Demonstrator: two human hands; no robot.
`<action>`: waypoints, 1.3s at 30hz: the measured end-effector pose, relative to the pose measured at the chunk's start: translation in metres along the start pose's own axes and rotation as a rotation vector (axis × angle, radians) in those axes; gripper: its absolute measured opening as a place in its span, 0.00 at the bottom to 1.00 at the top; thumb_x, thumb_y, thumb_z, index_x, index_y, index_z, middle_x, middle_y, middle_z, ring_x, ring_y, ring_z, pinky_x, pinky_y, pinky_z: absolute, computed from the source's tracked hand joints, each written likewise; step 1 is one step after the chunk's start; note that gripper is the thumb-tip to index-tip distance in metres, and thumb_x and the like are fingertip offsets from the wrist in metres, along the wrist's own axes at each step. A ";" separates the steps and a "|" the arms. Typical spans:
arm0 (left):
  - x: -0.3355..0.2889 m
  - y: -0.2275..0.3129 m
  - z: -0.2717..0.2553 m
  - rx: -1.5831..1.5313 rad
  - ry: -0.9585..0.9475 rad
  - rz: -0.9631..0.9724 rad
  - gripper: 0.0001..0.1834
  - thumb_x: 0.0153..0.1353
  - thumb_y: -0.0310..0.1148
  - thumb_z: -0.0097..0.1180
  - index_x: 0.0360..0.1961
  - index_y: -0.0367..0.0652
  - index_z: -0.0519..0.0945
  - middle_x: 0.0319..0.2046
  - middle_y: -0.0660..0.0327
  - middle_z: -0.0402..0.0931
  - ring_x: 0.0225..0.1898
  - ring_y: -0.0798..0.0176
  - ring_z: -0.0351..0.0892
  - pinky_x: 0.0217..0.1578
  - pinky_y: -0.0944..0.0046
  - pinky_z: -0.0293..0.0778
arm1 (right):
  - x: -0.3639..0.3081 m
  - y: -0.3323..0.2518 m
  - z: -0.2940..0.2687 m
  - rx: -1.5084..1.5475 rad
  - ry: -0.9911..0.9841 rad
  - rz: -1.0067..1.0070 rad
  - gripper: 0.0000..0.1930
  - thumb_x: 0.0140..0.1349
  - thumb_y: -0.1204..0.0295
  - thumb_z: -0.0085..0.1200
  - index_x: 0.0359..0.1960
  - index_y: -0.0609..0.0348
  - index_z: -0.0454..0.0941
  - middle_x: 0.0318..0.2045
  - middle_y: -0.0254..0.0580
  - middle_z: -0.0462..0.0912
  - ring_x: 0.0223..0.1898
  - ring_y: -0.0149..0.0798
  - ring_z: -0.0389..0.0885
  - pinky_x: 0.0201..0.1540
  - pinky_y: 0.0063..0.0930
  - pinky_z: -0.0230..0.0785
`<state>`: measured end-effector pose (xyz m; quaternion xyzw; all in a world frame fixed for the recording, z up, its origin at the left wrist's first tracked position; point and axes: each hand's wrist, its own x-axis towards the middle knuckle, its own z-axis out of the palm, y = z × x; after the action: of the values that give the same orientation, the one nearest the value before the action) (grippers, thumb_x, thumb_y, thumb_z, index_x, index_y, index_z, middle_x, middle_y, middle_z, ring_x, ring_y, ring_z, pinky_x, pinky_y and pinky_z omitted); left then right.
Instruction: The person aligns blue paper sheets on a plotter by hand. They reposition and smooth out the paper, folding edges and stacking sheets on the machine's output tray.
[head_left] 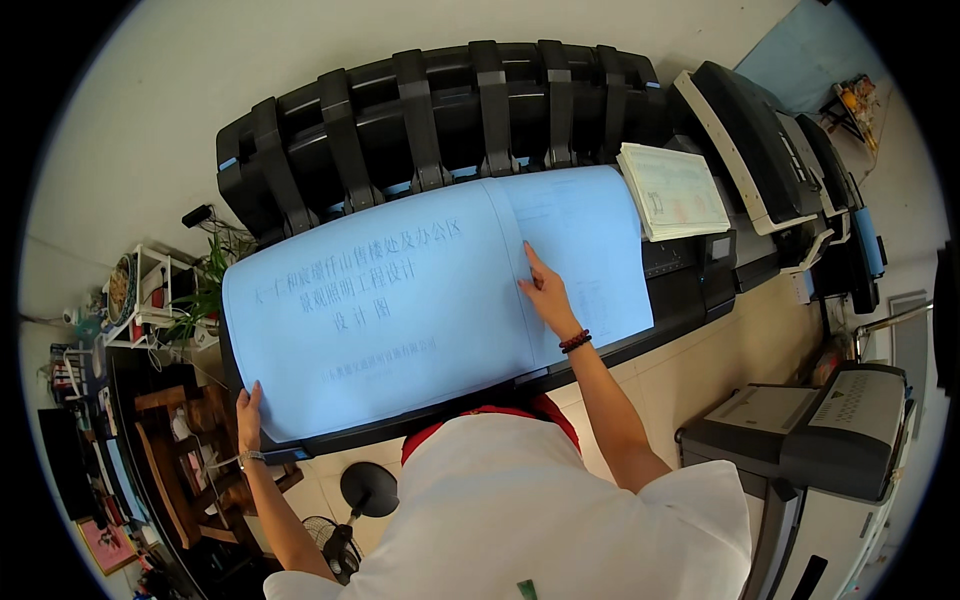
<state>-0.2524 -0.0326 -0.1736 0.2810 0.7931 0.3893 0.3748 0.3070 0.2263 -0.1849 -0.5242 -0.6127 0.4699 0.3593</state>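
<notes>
A wide light-blue printed sheet [420,330] lies across the top of a large black printer [410,415], with dark lettering on its broad left part. A second blue printed sheet part [590,260] lies to the right, past a long vertical edge. At the near left corner my left hand [250,412] grips the sheet's edge, thumb on top. My right hand [546,292] rests near that vertical edge, index finger stretched out and thumb apart. A dark red bead bracelet [576,341] circles the right wrist; a watch or metal band [251,457] is on the left.
Behind the sheet rises the black ribbed rear part of the printer [440,110]. A stack of pale papers [675,192] lies at its right end. Other office machines [760,150] stand beyond, and a grey one [800,430] at lower right. Left are a wooden chair [185,450] and a fan [368,490].
</notes>
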 end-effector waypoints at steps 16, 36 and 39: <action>-0.008 -0.031 0.007 -0.102 0.089 0.103 0.16 0.69 0.42 0.51 0.45 0.39 0.76 0.33 0.72 0.73 0.33 0.77 0.65 0.37 0.72 0.64 | -0.080 0.050 -0.020 0.071 0.032 0.241 0.15 0.57 0.73 0.64 0.44 0.63 0.77 0.24 0.35 0.82 0.25 0.22 0.74 0.29 0.18 0.66; 0.044 0.118 0.141 0.643 0.443 0.772 0.39 0.64 0.45 0.54 0.71 0.43 0.53 0.72 0.44 0.44 0.72 0.39 0.42 0.68 0.43 0.44 | 0.014 -0.067 0.053 -0.376 0.130 -0.569 0.23 0.60 0.71 0.58 0.57 0.60 0.71 0.57 0.50 0.71 0.59 0.52 0.67 0.61 0.41 0.61; 0.073 0.135 0.164 0.764 0.439 0.812 0.36 0.65 0.48 0.51 0.70 0.47 0.58 0.72 0.50 0.47 0.72 0.42 0.44 0.68 0.41 0.43 | 0.062 -0.097 0.093 -0.431 0.065 -0.674 0.25 0.63 0.62 0.56 0.60 0.59 0.69 0.61 0.51 0.67 0.64 0.53 0.62 0.66 0.47 0.53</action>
<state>-0.1393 0.1610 -0.1576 0.5895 0.7649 0.2378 -0.1040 0.1788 0.2678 -0.1238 -0.3717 -0.8232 0.1696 0.3942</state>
